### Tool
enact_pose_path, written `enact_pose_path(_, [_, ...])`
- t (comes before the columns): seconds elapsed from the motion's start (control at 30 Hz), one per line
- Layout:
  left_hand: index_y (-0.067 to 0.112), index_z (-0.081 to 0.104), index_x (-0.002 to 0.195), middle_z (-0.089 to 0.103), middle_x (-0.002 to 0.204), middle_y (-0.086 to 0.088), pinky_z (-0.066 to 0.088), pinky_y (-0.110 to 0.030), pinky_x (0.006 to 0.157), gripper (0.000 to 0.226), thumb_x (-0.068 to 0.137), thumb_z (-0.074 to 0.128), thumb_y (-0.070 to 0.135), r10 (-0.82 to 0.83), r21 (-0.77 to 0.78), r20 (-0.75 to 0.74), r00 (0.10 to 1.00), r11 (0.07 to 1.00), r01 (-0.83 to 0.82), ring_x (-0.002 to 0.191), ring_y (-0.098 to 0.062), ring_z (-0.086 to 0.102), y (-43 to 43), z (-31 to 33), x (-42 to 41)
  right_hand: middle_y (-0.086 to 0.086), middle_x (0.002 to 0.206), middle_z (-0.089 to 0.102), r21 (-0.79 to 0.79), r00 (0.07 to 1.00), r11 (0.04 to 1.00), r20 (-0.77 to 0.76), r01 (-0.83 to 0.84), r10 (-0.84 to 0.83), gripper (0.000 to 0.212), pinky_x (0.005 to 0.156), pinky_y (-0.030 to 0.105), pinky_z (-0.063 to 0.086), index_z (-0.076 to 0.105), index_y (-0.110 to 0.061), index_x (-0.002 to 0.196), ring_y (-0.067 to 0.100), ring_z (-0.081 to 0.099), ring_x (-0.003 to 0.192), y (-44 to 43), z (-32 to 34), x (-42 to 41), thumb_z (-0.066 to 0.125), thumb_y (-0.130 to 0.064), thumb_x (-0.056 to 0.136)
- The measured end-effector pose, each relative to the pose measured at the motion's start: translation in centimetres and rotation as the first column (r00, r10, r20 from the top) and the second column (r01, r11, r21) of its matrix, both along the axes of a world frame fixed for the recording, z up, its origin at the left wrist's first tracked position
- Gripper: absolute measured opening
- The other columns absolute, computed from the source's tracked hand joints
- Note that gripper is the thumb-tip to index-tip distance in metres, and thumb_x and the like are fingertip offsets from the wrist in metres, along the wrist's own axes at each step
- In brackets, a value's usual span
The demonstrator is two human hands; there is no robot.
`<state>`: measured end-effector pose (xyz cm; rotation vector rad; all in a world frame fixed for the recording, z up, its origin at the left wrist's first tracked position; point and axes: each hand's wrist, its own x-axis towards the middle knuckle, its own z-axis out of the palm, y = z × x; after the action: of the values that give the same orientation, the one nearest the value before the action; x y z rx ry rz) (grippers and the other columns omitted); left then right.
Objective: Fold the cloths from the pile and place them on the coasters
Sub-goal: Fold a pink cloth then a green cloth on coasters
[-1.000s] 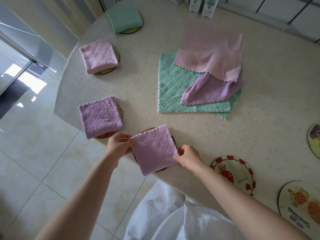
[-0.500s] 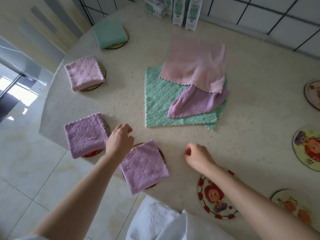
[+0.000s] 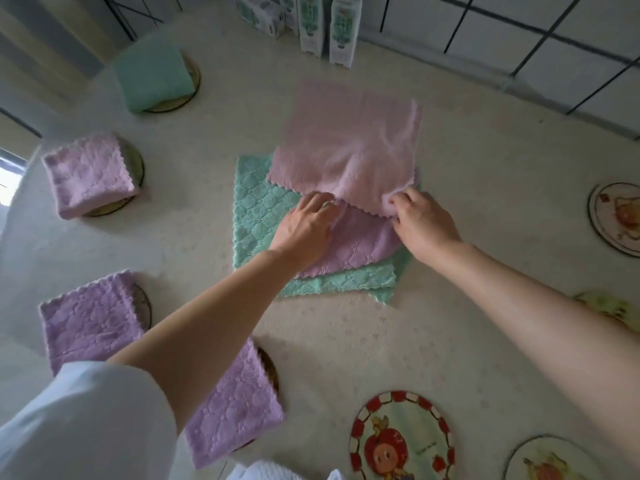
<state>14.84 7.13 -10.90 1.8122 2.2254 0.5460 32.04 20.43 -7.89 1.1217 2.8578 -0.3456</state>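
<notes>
The pile lies mid-table: a pale pink cloth [image 3: 349, 147] on top, a purple cloth [image 3: 360, 244] under it, a green cloth [image 3: 256, 209] at the bottom. My right hand [image 3: 422, 223] pinches the pink cloth's near right corner. My left hand [image 3: 304, 226] lies on the purple cloth, fingertips at the pink cloth's near edge. Folded cloths sit on coasters: green [image 3: 152, 74] far left, pink [image 3: 90, 174], purple [image 3: 90, 320], purple [image 3: 232, 407] nearest me. A red-rimmed coaster [image 3: 401, 438] near the front edge is bare.
More bare picture coasters lie at the right [image 3: 616, 216], right edge [image 3: 613, 306] and front right [image 3: 550, 459]. Cartons [image 3: 343, 29] stand at the table's far side by a tiled wall. The table edge drops to the floor on the left.
Both hands left the folded purple cloth on the near coaster and reached forward to the pile. My right hand now pinches the pink cloth's corner. The view tilted forward.
</notes>
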Motion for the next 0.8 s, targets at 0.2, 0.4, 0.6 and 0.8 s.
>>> enact_pose_path(0.2, [0.007,0.058,0.125,0.052,0.137,-0.013,0.034,-0.047,0.11,0.045,0.094,0.037,0.032,-0.215,-0.012,-0.12,0.969,0.976,0.215,0.136,-0.033,0.037,4.4,-2.0,1.1,0.01,0.102,0.054,0.082,0.973,0.981,0.168,-0.175,0.16,0.012,0.059,0.036,0.042,0.06,-0.007,0.091,0.033,0.055,0.098,2.3,-1.3,-0.2,0.054,-0.004,0.081])
enact_pose_path(0.4, [0.014,0.044,0.14,0.043,0.146,-0.004,0.026,-0.045,0.113,0.052,0.09,0.049,0.029,-0.214,-0.041,-0.126,0.969,0.977,0.211,0.14,-0.026,0.03,6.5,-2.8,0.6,0.004,0.096,0.062,-0.013,0.992,0.999,-0.123,-0.035,0.033,0.015,0.067,0.038,0.05,0.064,-0.016,0.093,0.033,0.062,0.082,4.4,0.5,-0.9,0.05,-0.02,0.091])
enact_pose_path(0.6, [0.018,0.051,0.134,0.049,0.141,-0.001,0.039,-0.033,0.103,0.041,0.094,0.052,0.023,-0.039,-0.024,0.229,0.973,0.999,0.046,0.125,-0.024,0.05,8.6,-0.9,-3.5,0.002,0.075,0.063,-0.369,0.932,0.93,-0.34,-0.012,-0.123,0.007,0.052,0.006,0.042,0.059,-0.009,0.089,-0.015,0.058,0.055,7.2,5.4,-1.6,0.053,-0.008,0.092])
enact_pose_path(0.8, [0.016,0.06,0.126,0.063,0.12,-0.014,0.049,-0.037,0.088,0.036,0.094,0.049,0.004,0.143,-0.232,0.229,0.963,0.969,-0.089,0.104,-0.033,0.062,8.6,1.3,-10.8,0.013,0.09,0.069,-0.514,0.904,0.844,-0.271,0.154,-0.33,0.012,0.07,0.021,0.057,0.06,-0.013,0.081,0.011,0.071,0.074,12.5,6.4,-2.5,0.055,-0.008,0.09])
